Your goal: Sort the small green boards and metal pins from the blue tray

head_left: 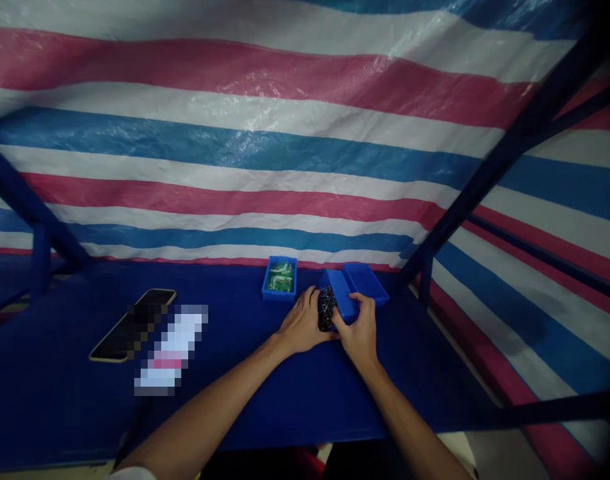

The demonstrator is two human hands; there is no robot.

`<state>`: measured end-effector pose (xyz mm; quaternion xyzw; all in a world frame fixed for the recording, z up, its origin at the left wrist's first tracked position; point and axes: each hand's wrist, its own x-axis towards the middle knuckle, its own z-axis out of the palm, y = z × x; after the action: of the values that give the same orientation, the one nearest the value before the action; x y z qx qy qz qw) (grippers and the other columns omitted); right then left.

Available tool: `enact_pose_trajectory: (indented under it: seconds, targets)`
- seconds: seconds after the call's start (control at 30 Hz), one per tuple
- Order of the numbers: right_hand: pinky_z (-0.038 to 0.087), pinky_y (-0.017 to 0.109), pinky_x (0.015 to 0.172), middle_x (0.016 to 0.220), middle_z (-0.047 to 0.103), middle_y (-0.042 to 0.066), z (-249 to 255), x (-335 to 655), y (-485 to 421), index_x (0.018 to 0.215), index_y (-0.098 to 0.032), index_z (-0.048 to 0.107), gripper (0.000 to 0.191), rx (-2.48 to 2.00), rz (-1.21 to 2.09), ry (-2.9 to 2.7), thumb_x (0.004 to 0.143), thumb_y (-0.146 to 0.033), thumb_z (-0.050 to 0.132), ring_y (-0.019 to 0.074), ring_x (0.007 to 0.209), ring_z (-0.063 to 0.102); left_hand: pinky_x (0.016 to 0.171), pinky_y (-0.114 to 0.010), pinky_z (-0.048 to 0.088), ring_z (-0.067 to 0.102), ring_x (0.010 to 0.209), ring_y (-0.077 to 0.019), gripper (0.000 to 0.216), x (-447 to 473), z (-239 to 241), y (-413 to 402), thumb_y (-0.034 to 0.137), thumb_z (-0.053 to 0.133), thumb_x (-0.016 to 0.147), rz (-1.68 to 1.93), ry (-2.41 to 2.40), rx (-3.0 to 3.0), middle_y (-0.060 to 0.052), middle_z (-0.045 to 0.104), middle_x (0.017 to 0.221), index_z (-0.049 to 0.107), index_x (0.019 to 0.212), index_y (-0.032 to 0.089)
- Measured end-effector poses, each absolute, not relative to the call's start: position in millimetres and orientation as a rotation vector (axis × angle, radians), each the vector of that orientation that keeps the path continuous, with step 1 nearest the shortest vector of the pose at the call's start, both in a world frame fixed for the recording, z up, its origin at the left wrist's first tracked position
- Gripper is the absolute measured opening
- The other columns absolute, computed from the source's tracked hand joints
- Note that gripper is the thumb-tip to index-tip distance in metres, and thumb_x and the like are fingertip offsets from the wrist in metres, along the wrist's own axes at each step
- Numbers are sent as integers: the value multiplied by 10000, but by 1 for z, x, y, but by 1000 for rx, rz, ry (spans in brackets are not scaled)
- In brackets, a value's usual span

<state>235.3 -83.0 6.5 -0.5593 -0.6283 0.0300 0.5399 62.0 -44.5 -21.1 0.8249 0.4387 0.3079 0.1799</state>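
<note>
My left hand (301, 323) rests on the blue table (265, 393), its fingers curled against a pile of small dark parts (327, 308). My right hand (359, 330) grips a blue plastic tray (341, 293) that is tipped up on its side, with the parts spilling from it between both hands. A second blue tray (367, 283) lies right behind it. Further left stands a small blue bin (279, 278) holding green pieces.
A phone (115, 337) lies face up at the left of the table, beside a blurred-out patch (172, 350). Dark blue frame bars (489, 167) rise at the right and left. A striped red, white and blue tarp (265, 133) hangs behind.
</note>
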Motion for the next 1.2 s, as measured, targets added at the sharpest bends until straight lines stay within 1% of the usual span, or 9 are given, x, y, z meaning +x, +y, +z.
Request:
enact_pose_trajectory:
  seconds: [0.17, 0.33, 0.57, 0.67, 0.77, 1.03, 1.2]
  targets:
    - [510, 506, 1008, 1177, 579, 104, 9, 235, -84, 1236, -210, 551, 398, -1301, 72, -1514, 906, -368, 710, 305, 1133, 599, 1265, -660, 318, 273, 1583, -467, 1350, 63, -21, -45, 785, 846, 643, 835, 1259, 2340, -306, 248, 1695, 198, 1622, 119]
    - [509, 506, 1009, 1172, 577, 97, 8, 237, -83, 1240, -211, 551, 413, -1292, 64, -1540, 895, -358, 723, 301, 1129, 594, 1280, -649, 292, 249, 1594, -452, 1357, 65, -22, -44, 799, 814, 674, 805, 1259, 2364, -310, 267, 1691, 162, 1636, 97]
    - [511, 508, 1002, 1176, 586, 100, 9, 240, -84, 1242, -214, 557, 388, -1297, 58, -1533, 900, -328, 699, 303, 1125, 600, 1277, -651, 294, 249, 1590, -460, 1421, 64, -23, -42, 861, 788, 642, 783, 1263, 2380, -309, 269, 1692, 143, 1648, 93]
    - [510, 511, 1005, 1183, 597, 99, 8, 241, -83, 1249, -219, 561, 385, -1287, 60, -1544, 902, -323, 692, 306, 1132, 603, 1287, -639, 285, 237, 1597, -448, 1442, 63, -21, -43, 886, 775, 630, 780, 1257, 2381, -307, 265, 1694, 133, 1651, 95]
    - [510, 520, 1007, 1188, 599, 102, 8, 242, -83, 1250, -220, 564, 391, -1292, 51, -1540, 894, -319, 692, 312, 1134, 604, 1289, -638, 281, 238, 1599, -442, 1445, 63, -20, -43, 885, 776, 633, 773, 1254, 2382, -309, 259, 1696, 123, 1655, 99]
    - [508, 534, 1018, 1189, 596, 107, 11, 245, -85, 1258, -219, 558, 388, -1259, 31, -1583, 898, -303, 678, 317, 1143, 601, 1270, -667, 289, 247, 1590, -465, 1441, 64, -24, -42, 896, 774, 619, 818, 1237, 2384, -295, 280, 1692, 137, 1657, 125]
    - [511, 545, 1026, 1189, 604, 111, 11, 246, -85, 1257, -224, 564, 380, -1247, 24, -1589, 903, -302, 679, 323, 1153, 604, 1284, -648, 283, 252, 1595, -444, 1356, 62, -21, -43, 899, 721, 690, 806, 1248, 2396, -285, 286, 1694, 172, 1650, 114]
